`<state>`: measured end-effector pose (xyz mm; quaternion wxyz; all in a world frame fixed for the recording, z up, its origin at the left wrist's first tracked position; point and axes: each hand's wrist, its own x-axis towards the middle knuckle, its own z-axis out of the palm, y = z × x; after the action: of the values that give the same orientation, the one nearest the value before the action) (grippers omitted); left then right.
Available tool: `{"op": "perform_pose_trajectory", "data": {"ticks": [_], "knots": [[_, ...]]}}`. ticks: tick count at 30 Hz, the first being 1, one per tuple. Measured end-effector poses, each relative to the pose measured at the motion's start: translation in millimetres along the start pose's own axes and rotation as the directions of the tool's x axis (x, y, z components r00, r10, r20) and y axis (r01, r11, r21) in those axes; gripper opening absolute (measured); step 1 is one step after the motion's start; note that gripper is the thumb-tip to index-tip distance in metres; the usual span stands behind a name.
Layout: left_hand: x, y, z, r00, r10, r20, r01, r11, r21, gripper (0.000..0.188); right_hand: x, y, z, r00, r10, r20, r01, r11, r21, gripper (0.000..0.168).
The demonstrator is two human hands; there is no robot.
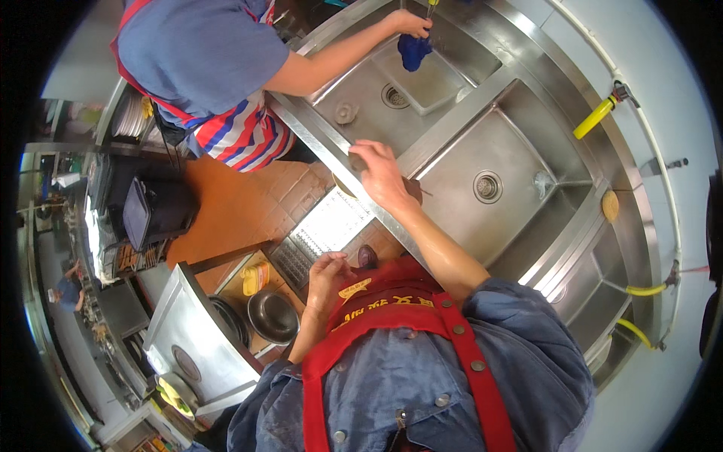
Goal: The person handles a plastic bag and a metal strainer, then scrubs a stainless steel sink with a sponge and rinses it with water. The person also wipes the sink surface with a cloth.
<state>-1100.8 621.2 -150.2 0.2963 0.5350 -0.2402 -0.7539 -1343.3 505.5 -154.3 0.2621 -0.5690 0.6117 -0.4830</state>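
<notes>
Above the front rim of a stainless-steel sink point(406, 226), my right hand point(383, 175) has its fingers bent around a brown object point(414, 191). Most of that object is hidden by the hand, so its kind is unclear; a thin dark end sticks out near the wrist. Close to the front of my red apron point(384, 316), my left hand point(327, 276) hangs with fingers curled together and nothing visible in them. The right sink basin point(452, 226) has a round drain point(487, 186) in its floor.
In the left basin, a co-worker's hand point(408, 24) grips a dark blue cloth point(414, 53) above a clear plastic tub point(432, 104); a pale scrubber point(345, 113) lies nearby. A yellow hose nozzle point(596, 117) hangs on the wall. Behind my left hand stand a dark pan point(273, 317) and a yellow container point(255, 278).
</notes>
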Motion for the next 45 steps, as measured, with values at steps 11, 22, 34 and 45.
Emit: {"op": "perform_pose_trajectory", "data": {"ticks": [11,22,34,45], "knots": [[24.1,25.3,-78.5,0.992,-0.023,0.125,0.019,0.999,0.032,0.011,-129.8,2.6,12.4,0.986,0.144,0.079,-0.074,0.819,-0.568,0.056],[51.7,35.3,-89.4,0.969,-0.043,0.244,0.024,0.997,0.08,0.012,-341.8,-12.2,-81.5,0.904,0.316,-0.289,-0.425,0.583,-0.692,0.058],[52.8,32.7,-115.8,0.97,-0.042,0.241,0.017,0.994,0.106,0.01,-283.1,-32.8,-177.8,0.464,0.621,-0.632,-0.495,0.773,0.396,0.028],[17.3,69.0,15.0,0.719,0.171,0.674,-0.168,0.983,-0.07,0.05,-106.1,-150.3,-86.4,0.897,0.275,0.346,-0.442,0.607,0.661,0.042]]}}
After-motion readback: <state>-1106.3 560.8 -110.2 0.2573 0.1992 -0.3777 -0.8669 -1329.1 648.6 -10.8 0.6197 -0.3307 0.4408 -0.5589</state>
